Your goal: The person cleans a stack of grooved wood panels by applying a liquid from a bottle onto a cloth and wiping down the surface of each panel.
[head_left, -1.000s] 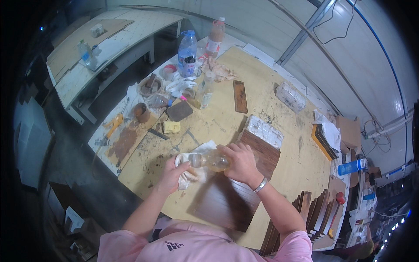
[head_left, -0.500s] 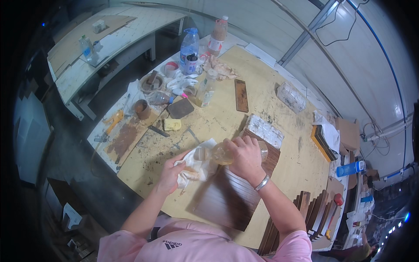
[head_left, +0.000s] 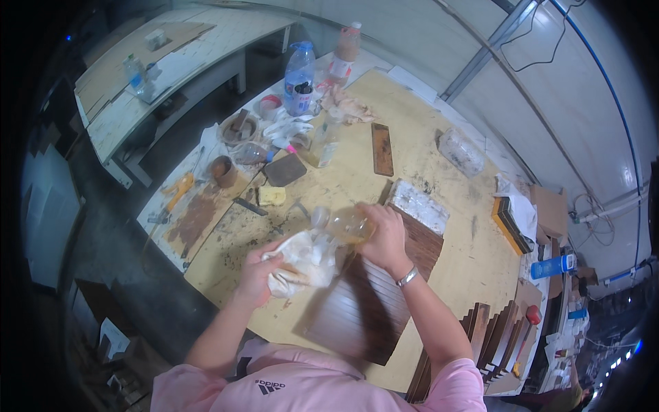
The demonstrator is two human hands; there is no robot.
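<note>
Bottle [head_left: 350,225] is held sideways in the right hand [head_left: 386,239], fingers curled round its body; left hand [head_left: 257,278] clutches cloth [head_left: 301,264] beside the bottle.

Wide fisheye view from the head, down onto worktable [head_left: 477,230]
</note>
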